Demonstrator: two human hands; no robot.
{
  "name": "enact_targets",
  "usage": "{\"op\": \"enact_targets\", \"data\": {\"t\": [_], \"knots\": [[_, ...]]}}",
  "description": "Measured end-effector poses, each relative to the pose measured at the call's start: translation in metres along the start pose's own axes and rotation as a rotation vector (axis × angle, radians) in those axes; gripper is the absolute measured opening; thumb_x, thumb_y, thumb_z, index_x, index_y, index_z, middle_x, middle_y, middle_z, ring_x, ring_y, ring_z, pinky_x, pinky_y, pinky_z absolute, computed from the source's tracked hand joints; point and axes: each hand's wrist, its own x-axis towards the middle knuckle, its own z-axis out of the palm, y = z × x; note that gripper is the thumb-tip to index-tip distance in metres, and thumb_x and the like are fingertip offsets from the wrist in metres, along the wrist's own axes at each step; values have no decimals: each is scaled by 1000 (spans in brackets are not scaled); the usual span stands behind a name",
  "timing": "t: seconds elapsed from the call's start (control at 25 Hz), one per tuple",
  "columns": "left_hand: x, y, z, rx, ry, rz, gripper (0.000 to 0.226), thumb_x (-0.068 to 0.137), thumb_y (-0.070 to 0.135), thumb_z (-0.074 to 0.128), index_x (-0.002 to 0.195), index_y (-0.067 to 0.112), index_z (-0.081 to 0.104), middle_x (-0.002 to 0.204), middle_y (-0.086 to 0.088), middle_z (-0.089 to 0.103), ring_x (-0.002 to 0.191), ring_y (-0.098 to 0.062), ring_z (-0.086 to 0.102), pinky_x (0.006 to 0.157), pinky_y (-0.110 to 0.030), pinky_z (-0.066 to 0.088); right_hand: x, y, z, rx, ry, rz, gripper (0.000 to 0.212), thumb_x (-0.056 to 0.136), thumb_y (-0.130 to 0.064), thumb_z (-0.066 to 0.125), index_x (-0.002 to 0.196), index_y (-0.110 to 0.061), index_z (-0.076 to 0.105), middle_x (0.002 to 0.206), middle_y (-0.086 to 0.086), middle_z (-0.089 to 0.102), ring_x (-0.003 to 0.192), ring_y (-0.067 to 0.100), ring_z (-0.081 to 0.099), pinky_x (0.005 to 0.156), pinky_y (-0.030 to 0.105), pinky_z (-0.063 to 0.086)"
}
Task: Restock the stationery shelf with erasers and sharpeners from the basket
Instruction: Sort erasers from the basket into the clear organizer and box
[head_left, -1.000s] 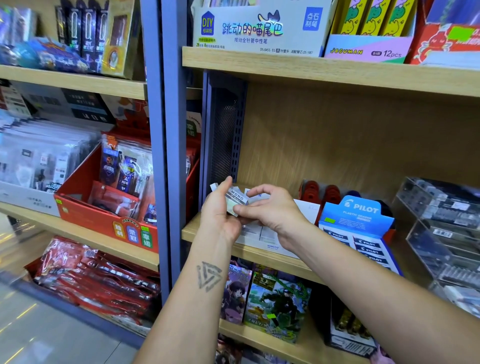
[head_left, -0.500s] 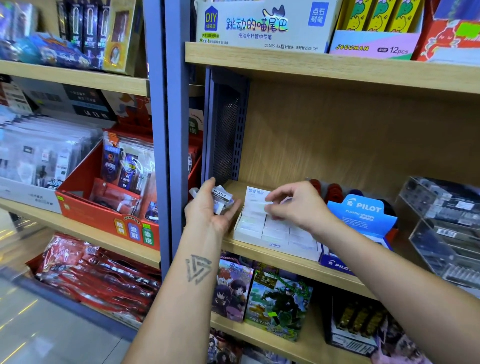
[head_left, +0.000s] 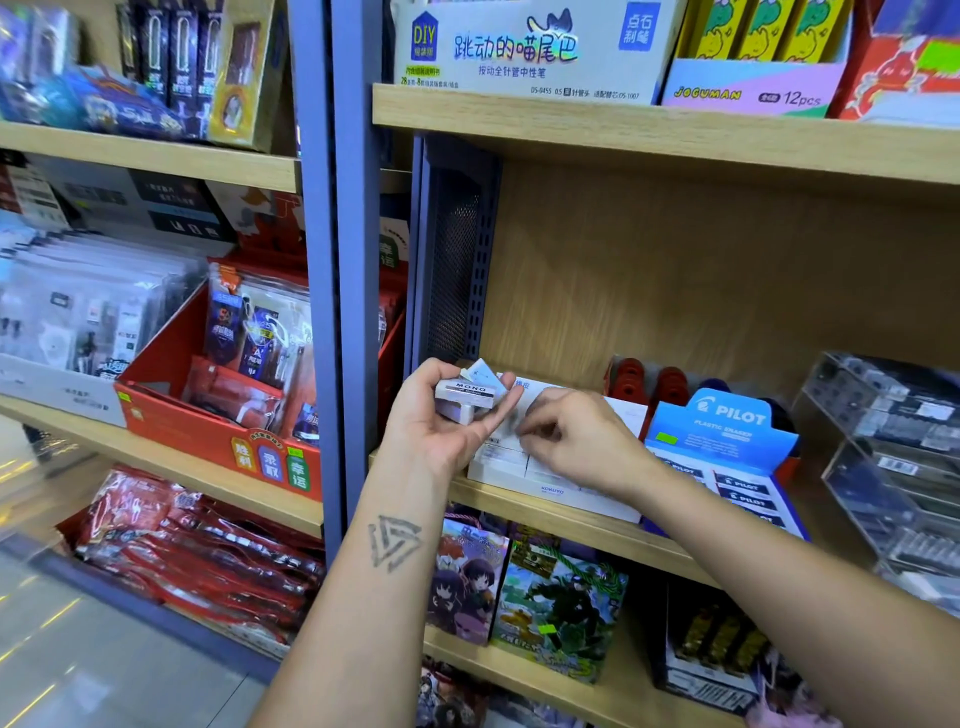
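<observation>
**Spare erasers cupped left, right fingers down on the tray**

Head view. Left hand (head_left: 447, 426) turned palm-up at the left end of the middle shelf (head_left: 571, 512), fingers curled round a small clutch of erasers (head_left: 470, 392). Topmost of these marked MONO, long axis running roughly left to right across the palm, a second one poking up behind it at a tilt. Exact count in the palm not readable.

Just to the right and a little lower, touching distance away: white display tray (head_left: 553, 486) of boxed erasers, sitting on the shelf board with its front edge near the lip. Rows running front to back, so probably a quarter turn needed for each piece on the way from palm to slot.

Right hand (head_left: 582, 447) knuckles-up over the tray's near rows, fingers bent downward and blurred at the tips; seemingly pressing or seating a piece there, but whether anything is pinched cannot be told. Clearly the nearer hand to the open slots, with the left serving as the supply.

Further right, blue PILOT eraser box (head_left: 722, 447) beside the tray. No basket and no sharpeners in sight.
</observation>
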Motion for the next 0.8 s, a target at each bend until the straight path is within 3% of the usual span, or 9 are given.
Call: {"op": "enact_targets", "data": {"t": [0.08,0.16,0.24,0.32,0.44,0.52,0.6,0.68,0.8], "knots": [[3,-2,-1,-18,-3,-13,31,86,-1,45,114,-7,55,125,-34,56,109,-49,61,95,-62,49,0,-9,-9,353,161,154,15,89,-13,68,92,-27,73,86,-8,66,70,8,58,66,23,49],[4,-4,-1,14,-24,-40,50,80,0,42,127,-10,52,124,-36,57,106,-52,63,93,-65,48,-1,-20,-14,527,226,154,17,87,-16,72,100,-27,69,89,-5,66,69,6,58,66,19,49],[1,-7,2,58,-32,-51,45,80,2,42,120,-13,54,107,-37,64,89,-51,68,84,-60,54,-1,-29,-10,465,208,57,19,83,-17,77,101,-21,73,90,-6,66,74,5,61,72,22,51],[-3,-12,6,93,-38,-44,25,86,8,49,103,-10,58,91,-31,68,74,-45,71,73,-54,59,2,-32,-4,428,204,26,8,80,-14,80,86,-17,77,84,-7,67,78,8,64,74,26,52],[-2,-16,7,167,-27,-20,16,86,7,62,98,-4,59,92,-25,68,81,-38,71,77,-50,60,5,-27,-10,456,144,67,3,81,-11,79,79,-13,79,83,-4,68,77,5,64,73,21,50],[-2,-18,7,182,-13,-8,13,85,-7,51,96,-5,57,92,-25,67,85,-36,69,76,-51,60,9,-23,-21,506,151,96,7,86,-9,73,84,-10,79,90,1,68,76,0,61,72,15,47],[0,-17,7,190,22,-30,29,81,-11,42,105,-7,58,100,-26,66,91,-39,68,62,-46,63,16,-21,-28,505,221,150,14,90,-7,66,98,-10,77,95,1,64,71,-3,59,71,11,45],[-3,-16,11,297,19,-52,31,80,-10,38,101,-5,60,90,-22,69,78,-36,71,51,-33,60,26,-24,-26,476,160,224,18,94,-14,62,107,-13,74,98,1,65,71,2,63,75,17,50],[-11,-16,15,487,-3,-56,25,83,-9,37,85,2,59,67,-15,69,59,-28,71,50,-26,57,36,-30,-21,389,-52,358,29,95,-28,58,80,-8,72,72,4,63,64,16,57,69,33,47]]}}
